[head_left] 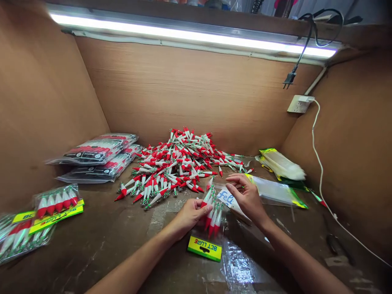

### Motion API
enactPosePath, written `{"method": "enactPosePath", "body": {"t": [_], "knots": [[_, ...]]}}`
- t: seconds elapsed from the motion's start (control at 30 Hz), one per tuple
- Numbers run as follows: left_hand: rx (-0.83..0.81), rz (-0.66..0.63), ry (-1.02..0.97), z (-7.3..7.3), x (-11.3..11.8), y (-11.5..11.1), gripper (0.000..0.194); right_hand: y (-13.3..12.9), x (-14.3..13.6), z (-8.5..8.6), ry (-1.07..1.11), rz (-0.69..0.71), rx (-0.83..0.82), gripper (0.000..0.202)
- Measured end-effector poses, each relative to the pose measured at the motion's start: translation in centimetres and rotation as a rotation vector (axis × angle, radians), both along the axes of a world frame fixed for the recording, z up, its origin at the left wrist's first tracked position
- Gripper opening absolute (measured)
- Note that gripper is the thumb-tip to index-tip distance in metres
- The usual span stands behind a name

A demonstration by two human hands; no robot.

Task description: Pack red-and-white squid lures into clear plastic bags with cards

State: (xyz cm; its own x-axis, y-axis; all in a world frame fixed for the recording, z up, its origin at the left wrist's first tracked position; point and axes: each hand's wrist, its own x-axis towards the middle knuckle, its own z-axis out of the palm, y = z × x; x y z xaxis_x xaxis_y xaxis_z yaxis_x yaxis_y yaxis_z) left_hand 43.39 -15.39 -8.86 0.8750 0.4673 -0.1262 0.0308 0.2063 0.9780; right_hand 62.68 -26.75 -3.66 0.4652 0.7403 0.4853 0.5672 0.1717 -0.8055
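Observation:
My left hand (196, 212) is closed on red-and-white squid jigs (213, 222) at a clear plastic bag. The bag's yellow-green header (204, 248), printed BCT LURE, points toward me. Several jigs lie side by side there, white ends and green hook crowns away from me. Just to the right, my right hand (245, 198) hovers with its fingers apart and nothing visible in them. Beneath it is a white card (226, 197) with blue lettering. Beyond both hands rises a big heap of loose squid jigs (180, 159).
Filled lure packs (56, 204) lie at the left, in front of stacked larger bags (101, 153). Flat header bags (275, 190) are at the right, near another stack (283, 163). A white cable (318, 163) runs down past dark scissors (338, 247). A black plug (288, 79) hangs above.

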Motion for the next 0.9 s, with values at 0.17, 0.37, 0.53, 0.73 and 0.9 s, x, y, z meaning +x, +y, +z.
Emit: {"method": "enactPosePath", "body": {"t": [0.17, 0.37, 0.53, 0.73, 0.9], "knots": [[0.036, 0.036, 0.005, 0.1, 0.0, 0.1, 0.055, -0.5, -0.2, 0.2, -0.305, 0.135, -0.094, 0.010], [0.133, 0.067, -0.004, -0.5, 0.2, 0.3, 0.054, -0.5, -0.5, 0.2, -0.343, 0.209, -0.107, 0.003], [0.230, 0.063, -0.053, -0.5, 0.4, 0.2, 0.047, -0.7, -1.0, 0.4, -0.384, 0.211, -0.042, 0.007], [0.320, 0.030, -0.104, 1.2, 0.0, -0.3, 0.043, -0.8, -1.3, 0.4, -0.398, 0.133, 0.015, 0.010], [0.174, -0.010, -0.216, 1.8, 0.0, -0.4, 0.048, -1.0, -1.6, 1.0, -0.421, 0.110, 0.076, 0.008]]}}
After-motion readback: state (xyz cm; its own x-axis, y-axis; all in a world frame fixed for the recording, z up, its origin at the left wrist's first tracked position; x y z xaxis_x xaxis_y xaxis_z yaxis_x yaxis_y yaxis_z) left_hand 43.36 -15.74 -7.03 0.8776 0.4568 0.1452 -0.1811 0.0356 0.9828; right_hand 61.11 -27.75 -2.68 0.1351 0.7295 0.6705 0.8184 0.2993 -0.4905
